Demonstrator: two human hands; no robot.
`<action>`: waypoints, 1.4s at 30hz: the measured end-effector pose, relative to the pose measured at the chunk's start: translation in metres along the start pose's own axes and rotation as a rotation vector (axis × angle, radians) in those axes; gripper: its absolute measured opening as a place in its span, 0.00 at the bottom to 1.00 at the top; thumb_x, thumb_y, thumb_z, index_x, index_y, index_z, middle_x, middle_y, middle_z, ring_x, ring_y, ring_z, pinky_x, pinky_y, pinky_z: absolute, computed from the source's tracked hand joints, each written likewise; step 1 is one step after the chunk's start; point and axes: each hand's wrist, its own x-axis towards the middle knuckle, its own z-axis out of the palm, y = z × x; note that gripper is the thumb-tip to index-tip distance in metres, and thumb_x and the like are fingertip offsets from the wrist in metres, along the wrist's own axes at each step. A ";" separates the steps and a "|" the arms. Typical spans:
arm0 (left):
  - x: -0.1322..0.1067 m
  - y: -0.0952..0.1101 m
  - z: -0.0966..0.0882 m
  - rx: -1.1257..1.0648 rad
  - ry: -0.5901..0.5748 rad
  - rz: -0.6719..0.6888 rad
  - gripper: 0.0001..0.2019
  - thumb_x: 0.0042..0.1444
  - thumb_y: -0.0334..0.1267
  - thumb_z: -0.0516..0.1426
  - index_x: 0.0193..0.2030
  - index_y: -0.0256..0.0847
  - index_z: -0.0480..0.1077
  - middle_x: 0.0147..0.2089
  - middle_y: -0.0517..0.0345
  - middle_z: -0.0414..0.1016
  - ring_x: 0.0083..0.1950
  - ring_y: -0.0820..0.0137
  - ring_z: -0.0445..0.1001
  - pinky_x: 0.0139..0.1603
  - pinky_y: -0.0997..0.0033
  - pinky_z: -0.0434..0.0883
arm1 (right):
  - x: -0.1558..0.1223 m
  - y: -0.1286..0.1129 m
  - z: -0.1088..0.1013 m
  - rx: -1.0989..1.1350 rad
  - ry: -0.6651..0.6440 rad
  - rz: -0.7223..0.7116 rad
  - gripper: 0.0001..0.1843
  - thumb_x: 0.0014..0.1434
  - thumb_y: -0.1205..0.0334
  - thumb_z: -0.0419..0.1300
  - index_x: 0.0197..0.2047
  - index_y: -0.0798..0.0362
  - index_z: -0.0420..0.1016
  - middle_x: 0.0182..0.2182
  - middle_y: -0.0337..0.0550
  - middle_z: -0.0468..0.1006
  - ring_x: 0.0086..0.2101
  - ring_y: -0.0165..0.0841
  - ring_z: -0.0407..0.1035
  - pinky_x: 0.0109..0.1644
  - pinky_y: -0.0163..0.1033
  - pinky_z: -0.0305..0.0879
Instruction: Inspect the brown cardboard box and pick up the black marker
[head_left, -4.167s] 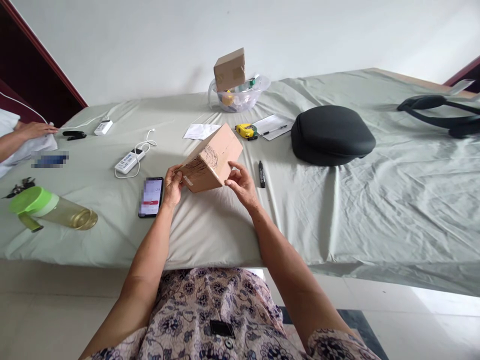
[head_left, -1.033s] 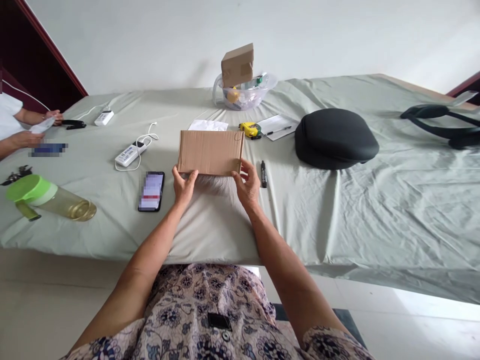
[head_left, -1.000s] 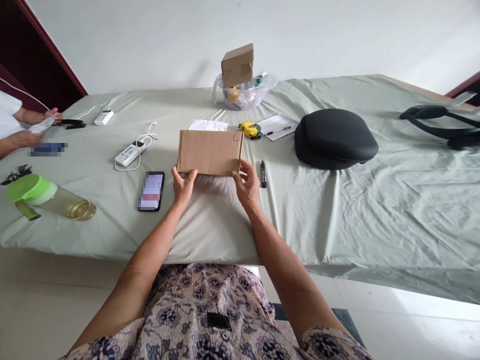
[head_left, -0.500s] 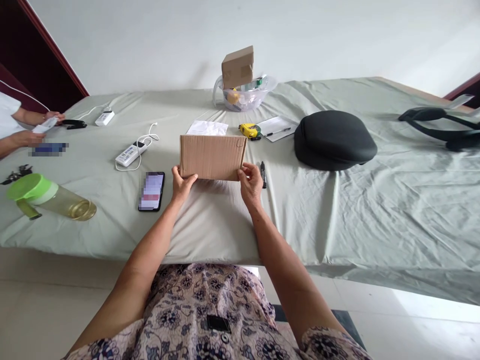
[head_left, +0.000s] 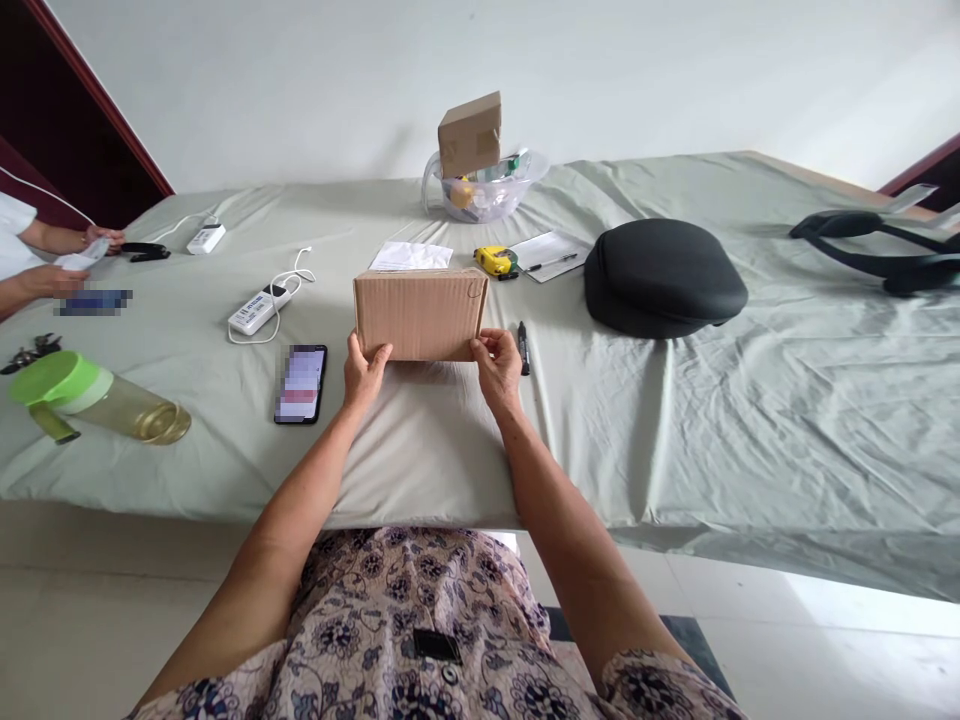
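Note:
A brown cardboard box (head_left: 420,318) is held between my two hands, tilted so a broad ribbed side faces me, with a small dark curved mark at its upper right. My left hand (head_left: 364,370) grips its lower left corner, thumb on the front. At the lower right corner my right hand (head_left: 498,362) pinches the edge, its other fingers curled. Just right of that hand lies a black marker (head_left: 523,348). A white paper (head_left: 411,256) shows behind the box, and a yellow tape measure (head_left: 495,262) lies beyond its right corner.
On the green cloth sit a phone (head_left: 301,384), a power strip (head_left: 259,308), a lying green-lidded bottle (head_left: 112,402) and a black case (head_left: 664,278). A clear basin (head_left: 495,200) at the back carries another carton (head_left: 470,135). At left, another person's hands (head_left: 56,278) hold paper.
The box has tipped slightly, so a thin strip of its top face now shows. Both my hands keep their grip. The whole view has shifted a little.

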 end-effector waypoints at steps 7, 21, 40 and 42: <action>0.000 -0.001 0.004 -0.022 -0.034 0.007 0.29 0.55 0.52 0.69 0.57 0.45 0.65 0.57 0.46 0.78 0.57 0.54 0.78 0.58 0.54 0.76 | 0.002 0.000 -0.006 -0.061 0.026 -0.138 0.37 0.60 0.33 0.60 0.64 0.46 0.66 0.51 0.48 0.76 0.46 0.37 0.74 0.47 0.44 0.75; -0.010 -0.001 0.016 0.028 -0.139 0.061 0.42 0.47 0.47 0.74 0.66 0.43 0.61 0.67 0.39 0.68 0.71 0.47 0.67 0.71 0.47 0.67 | 0.018 -0.008 -0.019 -0.028 -0.030 -0.230 0.29 0.68 0.37 0.51 0.64 0.44 0.63 0.55 0.48 0.73 0.54 0.40 0.72 0.65 0.53 0.68; -0.003 -0.006 0.012 -0.044 0.013 -0.019 0.40 0.47 0.55 0.73 0.61 0.44 0.63 0.59 0.43 0.76 0.61 0.51 0.76 0.61 0.52 0.75 | 0.008 -0.009 0.000 0.056 -0.070 -0.199 0.32 0.64 0.32 0.57 0.61 0.44 0.67 0.54 0.48 0.76 0.52 0.41 0.74 0.58 0.51 0.73; -0.003 -0.005 0.012 -0.056 0.012 0.008 0.41 0.48 0.56 0.72 0.64 0.45 0.61 0.61 0.43 0.75 0.62 0.52 0.76 0.62 0.53 0.75 | 0.011 -0.005 -0.001 0.042 -0.084 -0.215 0.32 0.65 0.33 0.55 0.63 0.44 0.67 0.56 0.49 0.76 0.53 0.41 0.74 0.59 0.51 0.72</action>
